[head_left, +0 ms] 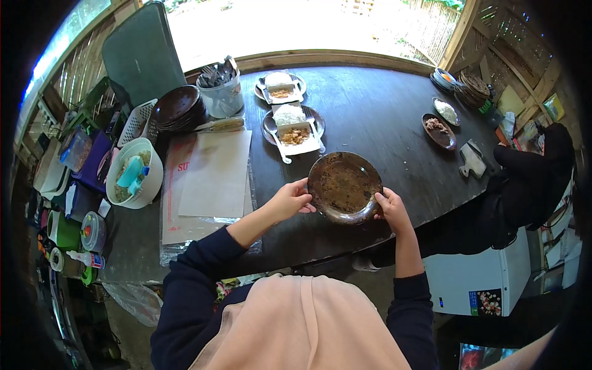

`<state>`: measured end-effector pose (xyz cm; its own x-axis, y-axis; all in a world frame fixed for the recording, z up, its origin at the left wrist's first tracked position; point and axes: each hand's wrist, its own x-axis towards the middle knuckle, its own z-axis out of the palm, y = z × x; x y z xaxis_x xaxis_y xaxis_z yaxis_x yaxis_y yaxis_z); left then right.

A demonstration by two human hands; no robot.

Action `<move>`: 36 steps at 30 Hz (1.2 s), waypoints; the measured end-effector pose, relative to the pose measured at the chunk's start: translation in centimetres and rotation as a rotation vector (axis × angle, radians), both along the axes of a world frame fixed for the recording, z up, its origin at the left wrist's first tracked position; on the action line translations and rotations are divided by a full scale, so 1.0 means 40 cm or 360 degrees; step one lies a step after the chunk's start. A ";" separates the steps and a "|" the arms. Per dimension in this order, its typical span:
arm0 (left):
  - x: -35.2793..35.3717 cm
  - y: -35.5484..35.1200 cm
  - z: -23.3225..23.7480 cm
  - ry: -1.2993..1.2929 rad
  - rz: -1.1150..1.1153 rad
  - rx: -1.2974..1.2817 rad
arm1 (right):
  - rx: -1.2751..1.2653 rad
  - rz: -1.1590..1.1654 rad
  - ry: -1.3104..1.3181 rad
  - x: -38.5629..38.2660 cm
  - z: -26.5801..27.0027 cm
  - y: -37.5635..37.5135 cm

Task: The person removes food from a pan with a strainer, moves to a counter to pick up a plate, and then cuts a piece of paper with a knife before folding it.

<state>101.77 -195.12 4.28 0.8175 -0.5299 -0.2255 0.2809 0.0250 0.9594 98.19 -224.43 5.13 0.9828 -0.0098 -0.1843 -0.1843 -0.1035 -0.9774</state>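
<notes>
The left hand (292, 201) and the right hand (392, 211) both grip a brown, mottled plate (345, 187), fingers closed on its rim at opposite sides. The plate could slip or tip if one hand loosened, since only the rim seems to be pinched and its glossy surface may be slick; swung forward, it might knock the spoon (277, 141) whose handle juts toward it and upset the meal there. The plate lies between the two hands, over the near part of the dark desk (370, 123); whether its underside touches the desk, I cannot tell. Just beyond it sits a plate bearing rice (288, 115) and a paper tray of chopped food (295, 136), with a similar serving behind. Off to the left are cardboard sheets (215, 174), a white tub (134, 173), a stack of brown plates (177, 110) and a bucket of cutlery (221, 95). Well to the right, a person in dark clothing (524, 179) is beside the desk.
</notes>
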 end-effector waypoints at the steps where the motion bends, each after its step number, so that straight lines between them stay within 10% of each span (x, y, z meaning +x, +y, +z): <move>1: 0.011 -0.016 0.000 0.0002 -0.0005 -0.0003 | -0.0017 -0.0019 0.0027 0.005 -0.004 -0.013; 25: 0.053 0.025 0.020 -0.0102 -0.0058 0.0164 | -0.0746 -0.0226 0.0129 0.082 0.062 -0.136; 27: 0.024 0.126 0.070 -0.0730 -0.0061 0.0650 | -0.0759 -0.0218 -0.0070 0.087 0.118 -0.110; 36: -0.008 0.544 0.008 -0.0979 0.1026 0.1742 | -0.0420 0.0937 -0.0614 0.134 0.136 0.438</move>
